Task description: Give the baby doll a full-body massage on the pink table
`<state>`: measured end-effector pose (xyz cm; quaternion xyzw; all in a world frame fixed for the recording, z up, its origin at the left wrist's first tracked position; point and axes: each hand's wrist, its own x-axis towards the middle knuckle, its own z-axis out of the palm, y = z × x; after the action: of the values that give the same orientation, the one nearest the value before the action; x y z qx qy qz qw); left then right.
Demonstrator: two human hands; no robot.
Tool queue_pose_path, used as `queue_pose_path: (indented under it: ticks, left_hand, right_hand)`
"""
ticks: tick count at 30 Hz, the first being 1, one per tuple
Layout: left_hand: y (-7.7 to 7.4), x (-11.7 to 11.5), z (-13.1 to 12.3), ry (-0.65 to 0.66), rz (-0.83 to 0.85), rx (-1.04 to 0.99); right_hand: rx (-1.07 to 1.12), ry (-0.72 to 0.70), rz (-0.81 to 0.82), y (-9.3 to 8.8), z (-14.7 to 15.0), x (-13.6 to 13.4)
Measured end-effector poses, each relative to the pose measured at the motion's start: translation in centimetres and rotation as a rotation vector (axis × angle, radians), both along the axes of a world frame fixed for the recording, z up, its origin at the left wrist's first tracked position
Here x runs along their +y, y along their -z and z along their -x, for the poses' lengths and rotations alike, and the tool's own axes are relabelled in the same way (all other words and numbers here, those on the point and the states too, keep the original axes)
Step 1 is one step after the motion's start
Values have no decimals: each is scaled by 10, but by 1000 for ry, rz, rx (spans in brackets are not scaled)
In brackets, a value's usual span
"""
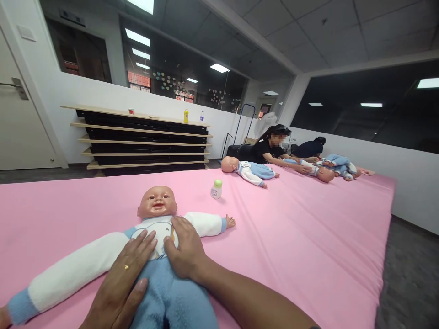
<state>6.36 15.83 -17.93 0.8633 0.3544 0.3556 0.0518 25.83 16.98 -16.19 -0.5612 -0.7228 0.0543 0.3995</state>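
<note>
"Fingers first: how do they lie?"

"Stretched nearly straight on both the left hand (120, 278) and the right hand (185, 249), palms down on the front of a baby doll (161, 274), gripping nothing. It lies face up on the pink cover (291, 256), arms out to the sides."

"Any containers near?"

"One white bottle (216, 191) with a light green cap, upright beyond the doll's outstretched arm. Its wall hides whatever is inside."

"And farther off?"

"On top of the stacked boards (146, 157) by the wall: a red cup (131, 111), a yellow bottle (185, 116) and a smaller bottle with a blue label (202, 116). They're too small to tell how full."

"What about the surface itself?"

"Smooth on the left, faintly creased on the right. Another doll (255, 171) lies near its far edge, and a person in black (264, 148) leans in, arms reaching to a third doll (313, 170)."

"The room?"

"White walls, dark glass panes (185, 59) with heart shapes stuck on, a pale door (24, 109), grey floor (411, 274)."
</note>
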Motion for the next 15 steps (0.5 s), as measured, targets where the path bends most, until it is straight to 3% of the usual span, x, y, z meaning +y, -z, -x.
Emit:
queue_pose_path:
  ticks: [3, 6, 8, 10, 15]
  left_hand:
    - [8, 9, -1, -23, 52, 59]
    - [15, 17, -2, -106, 136, 17]
    - [18, 20, -3, -141, 182, -16]
    - [17, 20, -3, -166, 199, -35]
    - [7, 9, -4, -169, 92, -63]
  right_hand:
    - [-51, -61, -143, -5, 0, -5]
    - [-149, -332, -274, -15, -1, -10]
    - [-179, -450, -277, -19, -2, -10]
    - [-167, -439, -232, -20, -2, -9]
    - [-65, -227, -74, -14, -2, -4]
